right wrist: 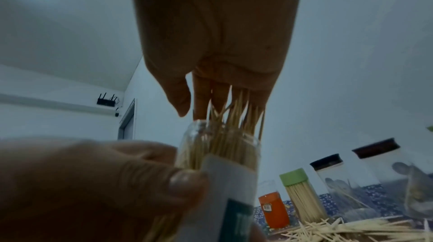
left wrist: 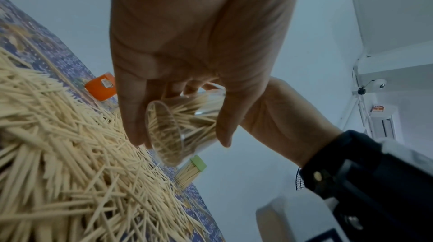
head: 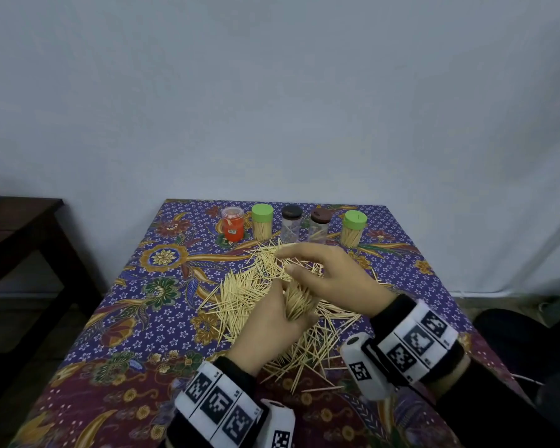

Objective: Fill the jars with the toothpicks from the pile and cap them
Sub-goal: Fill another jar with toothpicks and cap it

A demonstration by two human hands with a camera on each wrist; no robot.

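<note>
**Clear jar held over the toothpick pile**

A clear cylindrical jar (head: 299, 302), packed with thin wooden toothpicks, is gripped by the left hand (head: 272, 331). Its protruding sticks are touched by the straight fingers of the right hand (head: 333, 273). Beneath the jar, the loose pile (head: 240, 292) is spread on the patterned worktop (head: 136, 318); beyond it, capped jars (head: 262, 226) are lined up.

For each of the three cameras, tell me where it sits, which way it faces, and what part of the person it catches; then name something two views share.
Head: worn on the head, facing forward and down at the table; both hands and banded wrists show.
Left wrist: looks along the left hand, which grips a clear jar above the toothpick pile.
Right wrist: looks along the right hand, whose fingers touch toothpicks standing out of that jar's mouth.
Shared: all three show the orange jar and a green-capped jar.
</note>
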